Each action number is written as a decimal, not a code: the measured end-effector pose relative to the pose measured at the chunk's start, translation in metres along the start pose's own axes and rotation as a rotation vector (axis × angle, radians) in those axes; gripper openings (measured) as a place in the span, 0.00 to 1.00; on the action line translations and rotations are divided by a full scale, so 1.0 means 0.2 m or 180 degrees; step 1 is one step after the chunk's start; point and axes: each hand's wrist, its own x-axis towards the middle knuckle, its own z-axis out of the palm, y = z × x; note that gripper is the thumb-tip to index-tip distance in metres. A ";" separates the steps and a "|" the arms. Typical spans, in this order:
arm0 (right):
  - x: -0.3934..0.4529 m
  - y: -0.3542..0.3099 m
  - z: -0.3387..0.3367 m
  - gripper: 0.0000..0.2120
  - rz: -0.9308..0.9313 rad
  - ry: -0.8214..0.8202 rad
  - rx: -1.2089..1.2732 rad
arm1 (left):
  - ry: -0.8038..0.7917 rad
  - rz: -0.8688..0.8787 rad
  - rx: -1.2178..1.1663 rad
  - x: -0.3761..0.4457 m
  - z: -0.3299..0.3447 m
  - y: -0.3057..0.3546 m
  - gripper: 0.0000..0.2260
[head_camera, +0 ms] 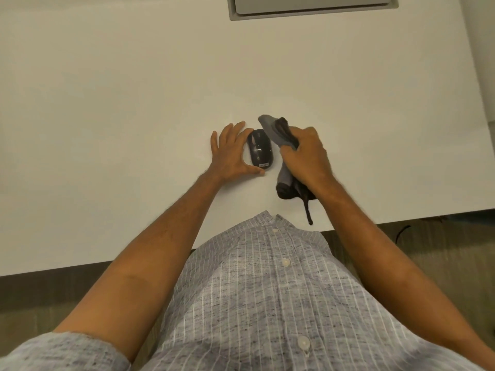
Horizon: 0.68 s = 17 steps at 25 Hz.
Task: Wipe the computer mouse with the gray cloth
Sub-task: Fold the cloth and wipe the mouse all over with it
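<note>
A dark computer mouse point(260, 148) lies on the white desk point(134, 103), a small label at its near end. My left hand point(231, 153) cups its left side, fingers spread along the far edge and thumb against the near end. Just right of the mouse, my right hand point(305, 156) is closed around a gray cloth point(270, 127) with dark parts. One end of the cloth sticks out past the fingers beside the mouse's far right corner. The other end hangs below the wrist onto the desk.
A gray recessed panel point(312, 8) sits in the desk at the far edge. The desk's near edge point(80, 267) runs diagonally in front of my striped shirt. Its right edge is close by, with floor beyond. A dark cable point(401, 231) lies on the floor.
</note>
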 end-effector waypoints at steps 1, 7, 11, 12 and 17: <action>0.05 -0.03 0.04 0.20 -0.0047 -0.0011 -0.0148 | -0.0010 0.0001 -0.0017 0.00 0.00 0.00 0.56; 0.18 -0.04 0.19 0.30 -0.0189 -0.0529 -0.0885 | -0.0051 -0.0050 -0.0011 0.01 0.00 0.02 0.56; 0.03 0.07 0.19 0.35 -0.0537 -0.0534 -0.0788 | 0.0015 0.0074 -0.0066 0.00 0.01 0.00 0.57; -0.03 0.10 0.19 0.36 -0.0597 -0.0525 -0.0756 | 0.0044 0.0091 -0.0107 0.00 0.01 0.00 0.57; -0.19 0.21 0.21 0.38 -0.0600 -0.0580 -0.0770 | 0.0055 0.0031 -0.0116 0.01 0.00 -0.01 0.55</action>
